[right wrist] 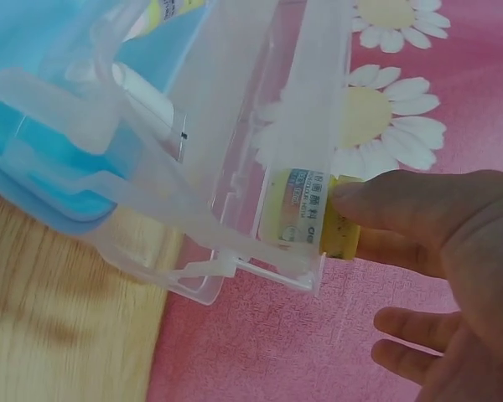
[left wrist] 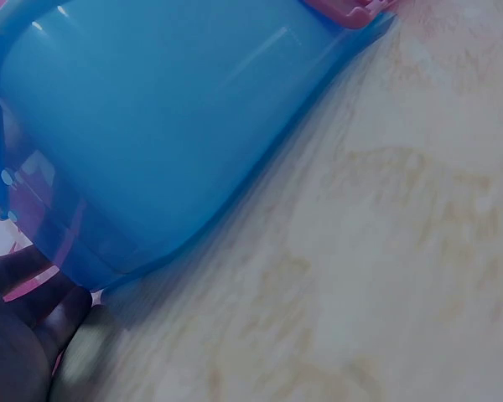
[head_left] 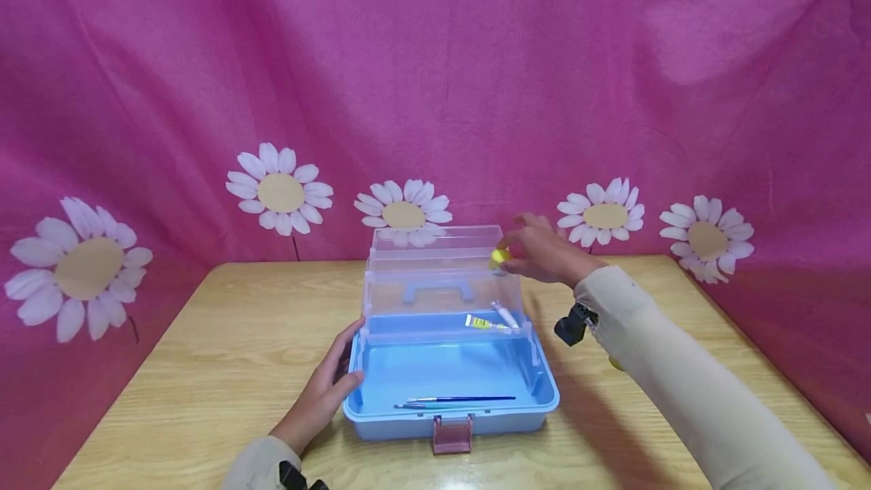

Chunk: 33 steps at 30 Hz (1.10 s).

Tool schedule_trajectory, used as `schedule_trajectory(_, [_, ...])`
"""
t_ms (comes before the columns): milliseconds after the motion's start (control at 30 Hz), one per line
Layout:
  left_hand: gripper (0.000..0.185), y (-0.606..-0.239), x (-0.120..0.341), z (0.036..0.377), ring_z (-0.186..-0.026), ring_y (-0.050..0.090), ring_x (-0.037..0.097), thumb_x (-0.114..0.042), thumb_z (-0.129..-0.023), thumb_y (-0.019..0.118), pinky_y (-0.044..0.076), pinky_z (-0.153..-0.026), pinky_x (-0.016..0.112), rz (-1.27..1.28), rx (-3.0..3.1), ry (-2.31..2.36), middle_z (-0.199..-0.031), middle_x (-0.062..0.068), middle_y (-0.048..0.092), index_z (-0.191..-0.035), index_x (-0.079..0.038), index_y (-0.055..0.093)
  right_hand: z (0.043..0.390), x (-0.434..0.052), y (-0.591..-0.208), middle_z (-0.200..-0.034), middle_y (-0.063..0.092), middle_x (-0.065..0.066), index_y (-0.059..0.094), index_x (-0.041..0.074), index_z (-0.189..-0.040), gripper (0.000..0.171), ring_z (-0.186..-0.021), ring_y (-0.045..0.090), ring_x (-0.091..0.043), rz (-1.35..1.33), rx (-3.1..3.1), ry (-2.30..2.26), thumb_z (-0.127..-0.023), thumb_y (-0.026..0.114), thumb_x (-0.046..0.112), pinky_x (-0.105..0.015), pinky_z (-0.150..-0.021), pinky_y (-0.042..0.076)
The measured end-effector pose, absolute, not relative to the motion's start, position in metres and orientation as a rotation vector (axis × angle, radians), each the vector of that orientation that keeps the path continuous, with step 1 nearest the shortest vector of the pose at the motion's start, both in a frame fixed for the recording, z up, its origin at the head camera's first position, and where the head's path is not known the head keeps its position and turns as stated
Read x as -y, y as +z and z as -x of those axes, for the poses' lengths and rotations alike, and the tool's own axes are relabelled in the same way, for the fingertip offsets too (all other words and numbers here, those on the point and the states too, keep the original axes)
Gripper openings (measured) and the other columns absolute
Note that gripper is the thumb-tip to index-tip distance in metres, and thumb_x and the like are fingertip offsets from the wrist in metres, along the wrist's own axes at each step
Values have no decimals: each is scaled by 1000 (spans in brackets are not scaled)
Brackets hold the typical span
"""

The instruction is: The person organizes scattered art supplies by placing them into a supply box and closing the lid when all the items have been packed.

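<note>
Left hand (head_left: 325, 392) laid flat-fingered against the left wall of the blue plastic box (head_left: 449, 380), near the front edge of the pale wooden table (head_left: 204, 339); nothing clasped, only steadying. Inside the smooth blue base, thin paintbrushes (head_left: 456, 401) lying crosswise along the front wall. Above, clear fold-out trays (head_left: 442, 278) stepped toward the back edge, a paint tube (head_left: 486, 322) on the lower one. At the top tray's right end, right hand (head_left: 544, 252) pinching a small yellow paint pot (right wrist: 314, 216), held at that end's rim, squat and rounded, labelled.
</note>
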State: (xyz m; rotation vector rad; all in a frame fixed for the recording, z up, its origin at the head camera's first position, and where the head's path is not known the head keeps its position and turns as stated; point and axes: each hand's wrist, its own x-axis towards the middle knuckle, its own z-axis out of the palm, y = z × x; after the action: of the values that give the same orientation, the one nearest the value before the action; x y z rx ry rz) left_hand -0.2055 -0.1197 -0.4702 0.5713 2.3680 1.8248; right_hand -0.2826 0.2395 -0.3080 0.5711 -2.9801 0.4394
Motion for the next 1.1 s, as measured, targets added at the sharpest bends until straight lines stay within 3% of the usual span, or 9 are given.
schedule_trajectory(167, [66, -468, 120, 207, -145, 19, 29, -17, -98, 51, 16, -115, 54, -576, -2364, 1825, -160, 0, 18, -151, -41, 20, 283, -236, -303, -141, 42, -21, 73, 9, -110, 28, -128, 31, -40, -561, 2997, 362, -85, 74, 18, -63, -98, 31])
schedule_trajectory(500, [66, -470, 120, 207, -145, 21, 28, -20, -97, 52, 17, -116, 54, -543, -2354, 1822, -159, -2, 20, -149, -44, 20, 283, -240, -306, -140, 43, -23, 71, 6, -113, 31, -127, 35, -41, -617, 2975, 389, -85, 72, 17, -61, -99, 36])
schedule_trajectory(833, [66, -468, 120, 206, -145, 21, 27, -18, -98, 51, 19, -115, 53, -588, -2373, 1814, -159, -2, 20, -149, -44, 20, 276, -258, -302, -142, 39, -27, 57, 1, -133, 53, -129, 36, -44, -599, 2984, 358, -86, 72, 22, -63, -99, 39])
schedule_trajectory(1100, [65, -470, 120, 205, -146, 18, 27, -17, -98, 50, 17, -116, 53, -569, -2370, 1803, -160, -3, 17, -149, -44, 19, 266, -276, -305, -140, 39, -28, 51, -1, -135, 59, -127, 37, -45, -594, 2996, 376, -86, 72, 23, -62, -99, 39])
